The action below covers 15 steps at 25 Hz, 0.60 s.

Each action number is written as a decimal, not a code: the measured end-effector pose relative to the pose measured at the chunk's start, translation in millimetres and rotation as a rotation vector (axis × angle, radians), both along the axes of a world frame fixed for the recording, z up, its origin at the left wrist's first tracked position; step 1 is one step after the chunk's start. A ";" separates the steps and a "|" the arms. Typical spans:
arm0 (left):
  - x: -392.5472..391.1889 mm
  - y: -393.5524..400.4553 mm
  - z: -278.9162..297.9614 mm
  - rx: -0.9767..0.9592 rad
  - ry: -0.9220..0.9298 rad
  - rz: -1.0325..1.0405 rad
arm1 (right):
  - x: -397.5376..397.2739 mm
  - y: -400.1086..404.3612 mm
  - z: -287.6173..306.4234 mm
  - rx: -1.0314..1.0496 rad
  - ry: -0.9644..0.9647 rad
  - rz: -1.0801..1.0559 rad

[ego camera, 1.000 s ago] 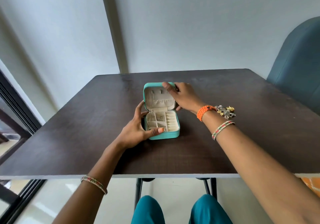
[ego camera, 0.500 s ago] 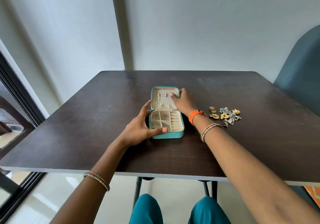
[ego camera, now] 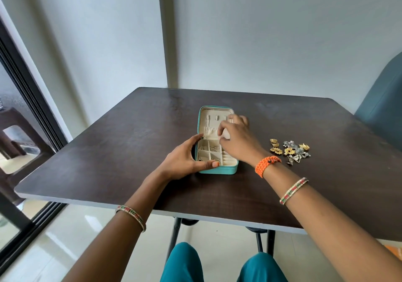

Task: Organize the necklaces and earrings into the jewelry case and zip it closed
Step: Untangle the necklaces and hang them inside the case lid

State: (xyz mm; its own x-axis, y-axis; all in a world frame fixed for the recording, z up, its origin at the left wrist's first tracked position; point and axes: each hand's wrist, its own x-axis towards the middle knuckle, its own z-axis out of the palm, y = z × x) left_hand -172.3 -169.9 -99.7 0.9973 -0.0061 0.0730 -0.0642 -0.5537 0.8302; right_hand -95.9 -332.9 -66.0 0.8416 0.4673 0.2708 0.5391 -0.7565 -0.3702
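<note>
A teal jewelry case (ego camera: 219, 170) lies open on the dark table (ego camera: 113, 151), its cream lid (ego camera: 210, 118) folded back flat. Thin gold pieces lie in its divided compartments (ego camera: 212, 151). My left hand (ego camera: 185, 159) grips the case's near left corner, thumb along the front rim. My right hand (ego camera: 237, 138) hovers over the lid's right side and hinge with bent, blurred fingers; whether they pinch anything is hidden. A pile of gold and silver earrings (ego camera: 290, 150) lies on the table to the right of that wrist.
A teal chair back (ego camera: 382, 107) stands at the table's far right corner. A dark-framed sliding door (ego camera: 24, 112) runs along the left. The wall is close behind the table. My knees (ego camera: 221, 266) are under the near edge.
The lid has gone from upright to lying flat open. My right hand has shifted from the lid's top edge down toward the hinge. The left hand's grip is unchanged.
</note>
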 end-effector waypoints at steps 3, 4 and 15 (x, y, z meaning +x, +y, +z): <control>0.0 0.4 -0.3 -0.002 -0.002 0.003 | -10.0 5.3 4.6 -0.015 0.100 -0.022; -0.1 0.9 -0.9 -0.002 -0.003 0.003 | -11.3 8.7 6.2 -0.045 0.089 -0.035; -2.4 3.3 -4.1 0.246 -0.050 -0.026 | -15.9 36.9 13.5 -0.272 -0.001 -0.098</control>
